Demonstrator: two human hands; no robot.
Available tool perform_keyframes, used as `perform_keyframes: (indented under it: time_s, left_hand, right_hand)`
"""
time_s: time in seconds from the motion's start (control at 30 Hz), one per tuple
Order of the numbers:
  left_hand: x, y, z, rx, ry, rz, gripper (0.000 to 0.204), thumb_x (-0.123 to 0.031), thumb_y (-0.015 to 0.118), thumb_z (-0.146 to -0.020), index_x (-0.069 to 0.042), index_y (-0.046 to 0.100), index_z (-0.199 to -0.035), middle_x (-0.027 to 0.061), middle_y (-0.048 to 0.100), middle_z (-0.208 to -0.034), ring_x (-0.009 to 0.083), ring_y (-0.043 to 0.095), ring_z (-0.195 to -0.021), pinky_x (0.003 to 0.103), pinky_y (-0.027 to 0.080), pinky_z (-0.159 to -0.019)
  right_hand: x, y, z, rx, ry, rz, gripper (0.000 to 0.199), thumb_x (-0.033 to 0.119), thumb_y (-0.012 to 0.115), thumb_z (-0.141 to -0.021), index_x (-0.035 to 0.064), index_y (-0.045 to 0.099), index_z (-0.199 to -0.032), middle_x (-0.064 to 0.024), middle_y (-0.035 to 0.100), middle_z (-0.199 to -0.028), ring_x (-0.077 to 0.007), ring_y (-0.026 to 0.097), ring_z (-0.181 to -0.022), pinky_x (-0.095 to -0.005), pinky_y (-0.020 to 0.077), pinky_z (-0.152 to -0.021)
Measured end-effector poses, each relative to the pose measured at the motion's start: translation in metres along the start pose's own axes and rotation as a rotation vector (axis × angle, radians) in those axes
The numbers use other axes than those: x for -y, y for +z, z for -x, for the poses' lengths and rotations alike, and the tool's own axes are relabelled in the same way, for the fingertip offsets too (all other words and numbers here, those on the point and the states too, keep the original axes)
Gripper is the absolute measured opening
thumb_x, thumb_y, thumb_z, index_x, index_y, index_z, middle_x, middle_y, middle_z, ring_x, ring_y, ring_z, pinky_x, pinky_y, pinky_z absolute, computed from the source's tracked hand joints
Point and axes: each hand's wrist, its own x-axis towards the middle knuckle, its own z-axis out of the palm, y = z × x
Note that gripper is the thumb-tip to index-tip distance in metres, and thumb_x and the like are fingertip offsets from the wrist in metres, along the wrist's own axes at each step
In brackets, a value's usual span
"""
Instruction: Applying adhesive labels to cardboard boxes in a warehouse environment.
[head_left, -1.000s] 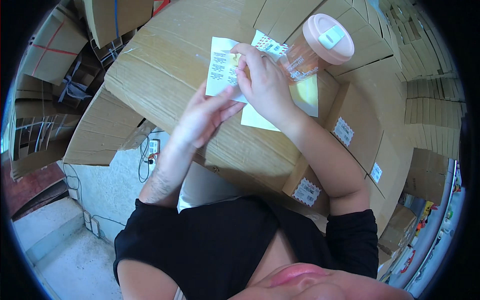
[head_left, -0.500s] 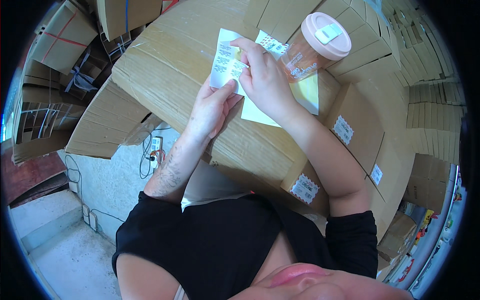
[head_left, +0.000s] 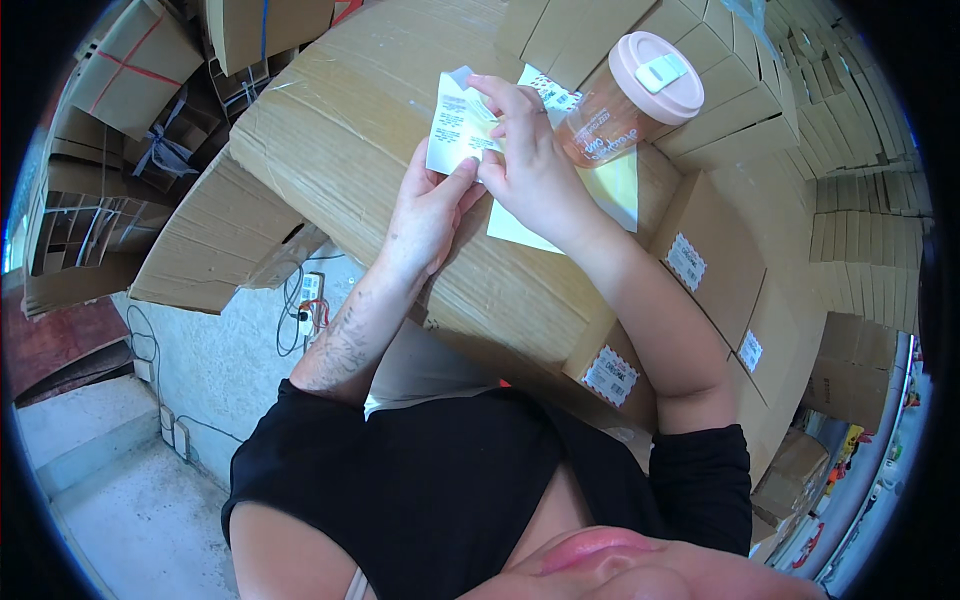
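Note:
A small white printed paper sheet [head_left: 450, 128], perhaps a label sheet, is raised above a cardboard box top. Its lower edge is pinched between the thumb and fingers of my left hand [head_left: 430, 210]. My right hand [head_left: 530, 150] is bent over the sheet's right side, its index fingertip at the folded top corner and its thumb by the lower right edge. Just beyond the right hand stands a brownish see-through cup [head_left: 597, 130] with a pink lid [head_left: 655, 78]. White and yellow paper sheets [head_left: 612, 190] lie partly beneath the cup.
The large cardboard box [head_left: 345, 110] serves as the work surface. Labelled cartons [head_left: 705, 250] stand to the right, with stacked boxes [head_left: 720, 60] behind. Tied cardboard [head_left: 140, 75] is piled at the left. A power strip [head_left: 311, 290] with cables lies on the floor.
The top corner of the printed sheet now folds over near my right index finger. My right thumb has moved slightly down along the sheet's edge. The cup stays in place.

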Motion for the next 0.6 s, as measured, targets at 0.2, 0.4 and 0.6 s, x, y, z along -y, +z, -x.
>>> perform_keyframes:
  time_s: [0.2,0.4,0.6]
  left_hand:
    - [-0.0034,-0.0020,-0.0004,-0.024,-0.023,-0.014,0.036,-0.007,0.049,-0.102,-0.005,0.041,-0.138,0.0114,0.057,-0.131,0.0188,0.059,-0.118,0.036,0.050,-0.102]
    - [-0.0006,-0.0034,-0.0018,-0.001,-0.004,0.032,0.035,-0.006,0.049,-0.102,-0.005,0.041,-0.137,0.0105,0.057,-0.129,0.0178,0.060,-0.114,0.034,0.052,-0.097]
    - [-0.0033,-0.0062,-0.0031,0.019,-0.051,0.085,0.035,-0.006,0.046,-0.103,-0.005,0.041,-0.137,0.0102,0.058,-0.128,0.0180,0.060,-0.112,0.034,0.053,-0.095]
  right_hand:
    - [0.0030,-0.0015,0.0011,0.075,0.109,-0.026,0.083,-0.014,0.060,-0.073,0.0174,0.031,-0.145,-0.0238,0.049,-0.127,-0.0453,0.054,-0.115,-0.0473,0.0504,-0.093]
    - [-0.0028,-0.0015,0.0007,0.072,0.104,-0.086,0.084,-0.015,0.057,-0.075,0.0184,0.029,-0.147,-0.0235,0.046,-0.127,-0.0425,0.055,-0.117,-0.0446,0.0522,-0.092]
    - [-0.0025,-0.0006,0.0026,0.063,0.142,-0.126,0.085,-0.016,0.056,-0.077,0.0189,0.028,-0.149,-0.0224,0.045,-0.127,-0.0393,0.055,-0.116,-0.0438,0.0524,-0.091]
